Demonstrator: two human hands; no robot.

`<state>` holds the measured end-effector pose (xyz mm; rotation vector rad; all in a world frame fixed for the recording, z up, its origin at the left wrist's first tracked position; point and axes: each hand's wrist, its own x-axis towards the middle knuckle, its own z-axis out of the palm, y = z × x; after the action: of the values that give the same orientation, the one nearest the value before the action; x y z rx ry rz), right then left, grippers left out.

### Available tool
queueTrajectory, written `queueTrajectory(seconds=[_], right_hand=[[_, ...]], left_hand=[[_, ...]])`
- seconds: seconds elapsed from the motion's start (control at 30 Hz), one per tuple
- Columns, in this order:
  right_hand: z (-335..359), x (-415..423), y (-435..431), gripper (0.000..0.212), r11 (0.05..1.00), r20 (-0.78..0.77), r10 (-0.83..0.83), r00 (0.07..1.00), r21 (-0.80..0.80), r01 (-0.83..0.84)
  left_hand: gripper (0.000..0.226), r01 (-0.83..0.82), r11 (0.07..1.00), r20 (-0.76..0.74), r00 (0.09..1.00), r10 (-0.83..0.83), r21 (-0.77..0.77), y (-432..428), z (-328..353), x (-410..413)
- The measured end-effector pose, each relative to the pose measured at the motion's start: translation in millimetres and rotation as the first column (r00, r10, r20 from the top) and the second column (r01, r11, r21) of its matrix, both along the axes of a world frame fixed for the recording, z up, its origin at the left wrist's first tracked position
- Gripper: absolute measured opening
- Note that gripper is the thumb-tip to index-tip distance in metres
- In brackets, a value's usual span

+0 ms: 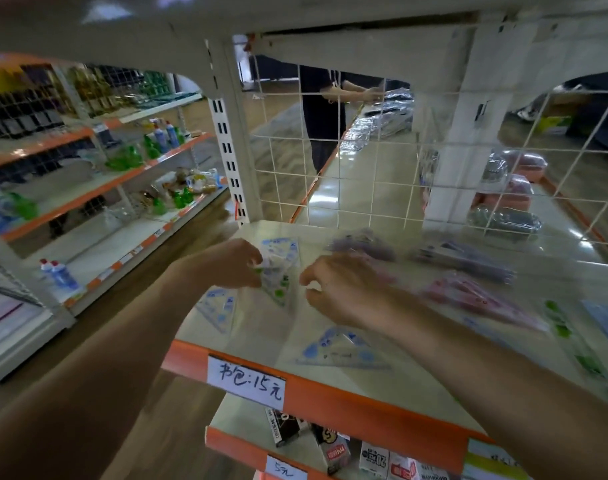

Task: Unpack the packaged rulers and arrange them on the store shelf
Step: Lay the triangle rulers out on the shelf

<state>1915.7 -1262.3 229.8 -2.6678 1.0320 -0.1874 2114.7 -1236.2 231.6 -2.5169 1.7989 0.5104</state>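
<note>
My left hand [238, 263] grips a clear packet with a green-printed triangular ruler [278, 277] above the white shelf [382, 386]. My right hand [337, 287] hovers just right of the packet, fingers curled, holding nothing I can make out. Blue-printed triangular rulers lie flat on the shelf: one at the left [217, 306], one near the front edge [344, 349], one further back [282, 245]. Packaged purple rulers [465, 259] and pink rulers [475, 299] lie to the right, blurred.
A wire grid [330, 168] backs the shelf. An orange front rail with a handwritten price label [245, 382] runs along the edge. Green-printed rulers [572, 341] lie far right. Small boxes [333, 448] sit on the shelf below. A person [325, 109] stands behind the grid.
</note>
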Motion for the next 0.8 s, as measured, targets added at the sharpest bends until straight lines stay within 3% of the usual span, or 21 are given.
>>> queueTrajectory(seconds=[0.17,0.4,0.8], right_hand=[[-8.0,30.4,16.2,0.019,0.999,-0.096,0.032,0.995,-0.024,-0.035],[-15.8,31.3,23.1,0.019,0.990,-0.062,0.062,0.996,-0.125,-0.069],[-16.0,36.1,21.1,0.014,0.988,-0.079,0.047,0.996,-0.141,-0.058]], left_hand=[[0.059,0.017,1.000,0.028,0.999,-0.017,0.018,0.3,-6.4,1.4],[0.055,0.031,0.998,0.089,0.995,-0.036,0.059,-3.3,-6.2,5.3],[0.062,0.022,0.986,0.012,1.000,-0.025,0.166,-3.9,1.2,9.3]])
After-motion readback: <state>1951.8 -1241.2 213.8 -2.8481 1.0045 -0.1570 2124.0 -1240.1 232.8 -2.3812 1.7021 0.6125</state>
